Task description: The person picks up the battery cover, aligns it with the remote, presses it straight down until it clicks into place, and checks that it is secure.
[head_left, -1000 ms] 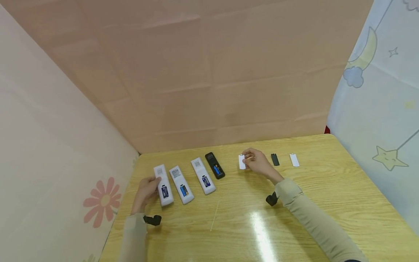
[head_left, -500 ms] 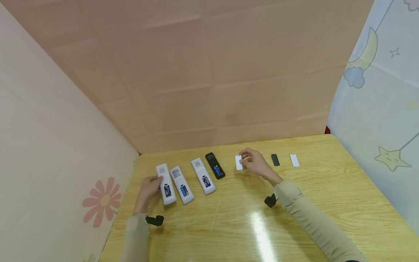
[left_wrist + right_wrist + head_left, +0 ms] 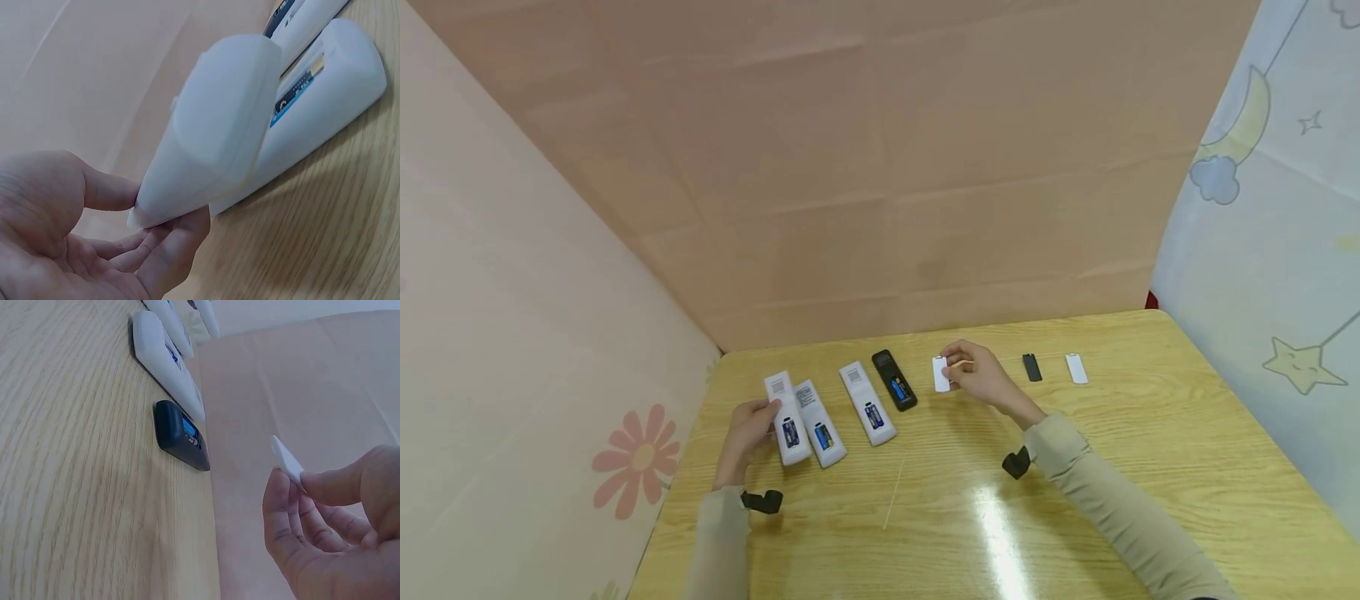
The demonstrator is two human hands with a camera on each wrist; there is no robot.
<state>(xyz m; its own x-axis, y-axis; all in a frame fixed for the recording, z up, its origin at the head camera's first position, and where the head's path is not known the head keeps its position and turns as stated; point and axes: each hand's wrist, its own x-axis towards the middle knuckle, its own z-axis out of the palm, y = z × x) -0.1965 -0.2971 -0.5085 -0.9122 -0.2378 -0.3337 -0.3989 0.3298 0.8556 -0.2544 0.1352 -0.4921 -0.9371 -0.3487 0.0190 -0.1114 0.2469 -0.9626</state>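
My left hand (image 3: pixel 748 433) grips the leftmost white remote control (image 3: pixel 788 429) between thumb and fingers. Its back faces up, with dark batteries showing in the uncovered compartment. In the left wrist view this remote (image 3: pixel 219 112) is held tilted above the table, overlapping a second white remote (image 3: pixel 331 94). My right hand (image 3: pixel 985 379) pinches a small white battery cover (image 3: pixel 940 375) by its edge, off the table. In the right wrist view the cover (image 3: pixel 286 461) is seen nearly edge-on between thumb and fingertips.
Another white remote (image 3: pixel 868 404) and a black remote (image 3: pixel 894 380) lie back up, batteries exposed. Right of my right hand lie a black battery cover (image 3: pixel 1032 367) and a white battery cover (image 3: pixel 1077 368). A fabric wall (image 3: pixel 880 208) rises behind the wooden table (image 3: pixel 925 517).
The left hand has moved the white remote to the right, so it now overlaps its neighbour. My right hand has carried the white battery cover slightly leftward, towards the black remote.
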